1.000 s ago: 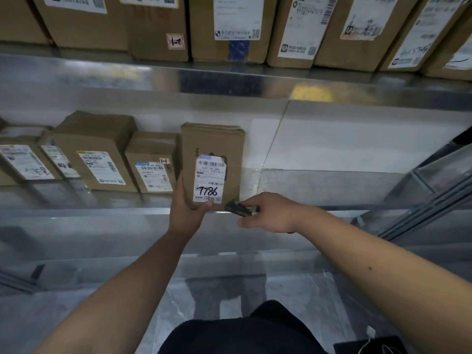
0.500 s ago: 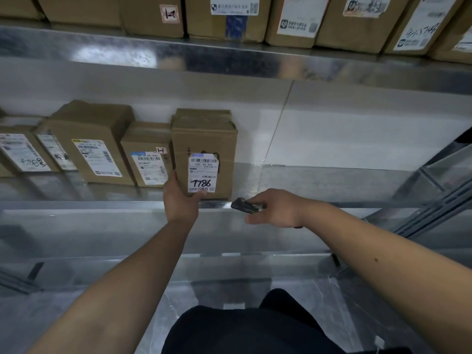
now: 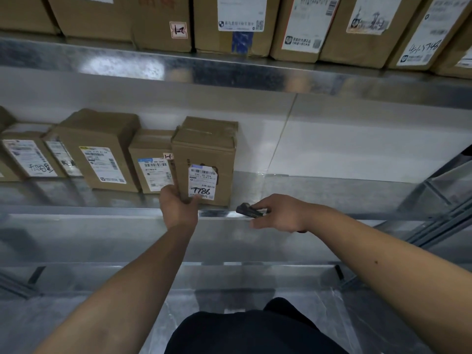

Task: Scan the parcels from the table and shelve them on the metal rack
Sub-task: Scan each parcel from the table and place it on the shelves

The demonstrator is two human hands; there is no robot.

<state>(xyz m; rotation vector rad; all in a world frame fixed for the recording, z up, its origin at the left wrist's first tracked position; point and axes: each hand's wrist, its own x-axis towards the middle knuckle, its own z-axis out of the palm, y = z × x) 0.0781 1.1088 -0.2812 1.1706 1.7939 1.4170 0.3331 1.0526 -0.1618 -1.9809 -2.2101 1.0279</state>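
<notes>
Gripping the stiff, light-looking parcel [image 3: 204, 159] by its bottom corner at the shelf's [image 3: 102, 213] front edge, the left hand [image 3: 178, 208] is steadying it; the right hand [image 3: 281, 213] is pinching a scanner [image 3: 249, 210].

We see a metal rack [image 3: 229, 218]; cardboard parcels [image 3: 107, 152] stand side by side along its middle shelf, more parcels [image 3: 255, 24] line the upper shelf.

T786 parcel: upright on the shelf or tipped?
Upright. The T786 parcel stands on end on the shelf, label facing out; left hand grips its lower corner.
</notes>
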